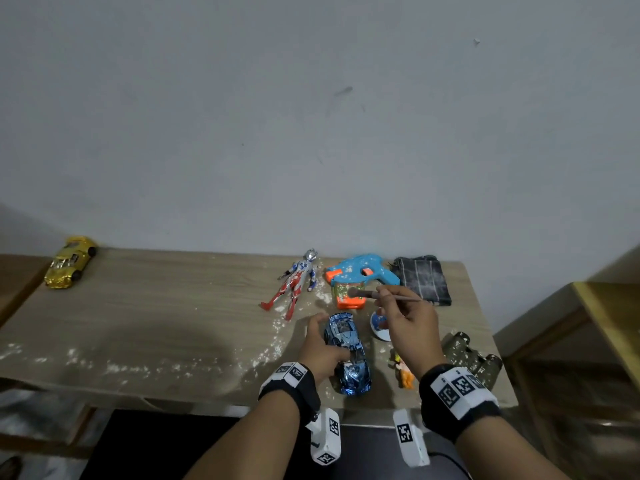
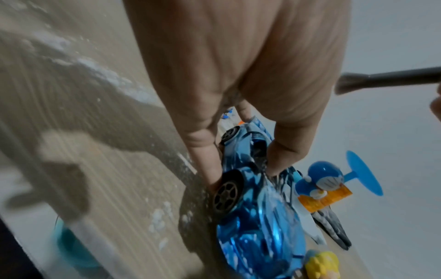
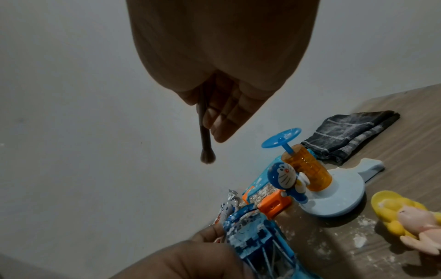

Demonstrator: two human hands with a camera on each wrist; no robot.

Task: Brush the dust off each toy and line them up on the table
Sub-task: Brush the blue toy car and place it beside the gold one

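A shiny blue toy car point(image 1: 348, 355) point(image 2: 257, 217) point(image 3: 253, 239), speckled with white dust, lies on the wooden table point(image 1: 156, 317) near its front edge. My left hand point(image 1: 323, 348) grips it across the roof and side, thumb on top in the left wrist view. My right hand point(image 1: 407, 327) pinches a thin brush point(image 1: 384, 296) point(image 3: 205, 132) point(image 2: 386, 79), bristles pointing left, held in the air above the car. A red-and-silver action figure point(image 1: 294, 284) and a blue-and-orange toy gun point(image 1: 356, 275) lie farther back. A gold car point(image 1: 69, 263) sits far left.
A blue cartoon-cat spinner toy point(image 3: 300, 177) point(image 2: 322, 185) stands right of the car, a yellow-haired doll point(image 1: 403, 370) point(image 3: 410, 217) lies beside it. Dark binoculars point(image 1: 474, 356) and a folded dark cloth point(image 1: 422, 280) are at the right. White dust streaks the table front. A wooden shelf point(image 1: 595, 327) stands right.
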